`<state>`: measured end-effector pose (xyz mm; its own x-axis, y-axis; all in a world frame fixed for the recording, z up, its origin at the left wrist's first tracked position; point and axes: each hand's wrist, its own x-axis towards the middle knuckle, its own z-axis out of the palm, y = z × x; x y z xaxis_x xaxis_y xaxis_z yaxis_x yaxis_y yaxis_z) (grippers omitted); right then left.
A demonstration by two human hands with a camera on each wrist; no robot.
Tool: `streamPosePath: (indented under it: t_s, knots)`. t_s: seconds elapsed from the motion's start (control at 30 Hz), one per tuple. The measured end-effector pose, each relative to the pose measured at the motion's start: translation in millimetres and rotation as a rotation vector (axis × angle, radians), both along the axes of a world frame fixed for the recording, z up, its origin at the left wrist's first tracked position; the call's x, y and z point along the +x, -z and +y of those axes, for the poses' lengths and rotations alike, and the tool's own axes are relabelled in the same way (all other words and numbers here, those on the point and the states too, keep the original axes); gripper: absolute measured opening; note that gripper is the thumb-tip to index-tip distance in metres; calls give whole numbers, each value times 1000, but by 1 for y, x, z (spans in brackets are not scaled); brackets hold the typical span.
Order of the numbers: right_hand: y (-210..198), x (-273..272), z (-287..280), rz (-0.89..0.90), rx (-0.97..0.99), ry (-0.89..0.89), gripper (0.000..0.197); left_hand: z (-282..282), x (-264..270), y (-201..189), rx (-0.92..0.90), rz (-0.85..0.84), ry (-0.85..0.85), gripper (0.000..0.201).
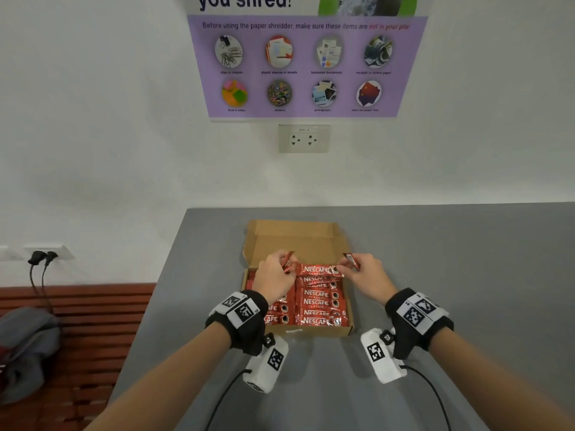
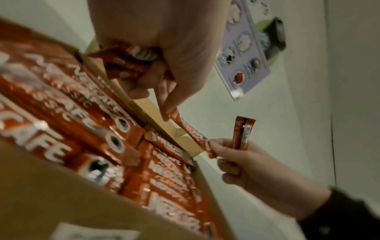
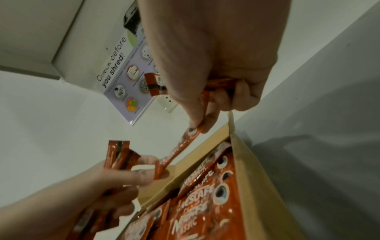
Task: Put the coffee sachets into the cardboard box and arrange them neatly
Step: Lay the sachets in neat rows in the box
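Note:
An open cardboard box (image 1: pixel 349 325) sits on the grey table, filled with rows of red Nescafe coffee sachets (image 1: pixel 316 303). Both hands hover over its far end and stretch one sachet (image 1: pixel 317 270) between them above the back row. My left hand (image 1: pixel 273 276) pinches its left end and also grips several spare sachets (image 2: pixel 127 65) in the palm. My right hand (image 1: pixel 362 275) pinches the right end (image 3: pixel 192 133) and holds more sachets (image 1: pixel 353 261) curled in its fingers. The box lid (image 1: pixel 295 241) stands open behind.
The grey table (image 1: pixel 451 259) runs up to a white wall with a socket (image 1: pixel 304 138) and a purple poster (image 1: pixel 306 66). Left of the table is a red slatted bench (image 1: pixel 93 321) with a grey bag (image 1: pixel 28 346).

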<state>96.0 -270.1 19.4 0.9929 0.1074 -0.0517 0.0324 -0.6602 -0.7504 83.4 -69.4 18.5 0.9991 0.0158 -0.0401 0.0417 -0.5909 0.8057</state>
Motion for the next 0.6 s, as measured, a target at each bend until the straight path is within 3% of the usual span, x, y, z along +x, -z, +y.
streamPosePath:
  t_s: [0.2,0.33,0.43,0.6]
  knots:
    - [-3,-5,-16,121,-76,-78,9,-4,5,3,446,-85,172,25]
    - [-2,-12,-20,169,-103,-98,19,-8,9,6,507,-55,222,31]
    - [1,-13,-18,168,-110,-91,15,-9,11,7,540,-56,252,39]
    - [5,-11,-13,173,-93,-81,13,-8,12,9,525,-77,246,36]
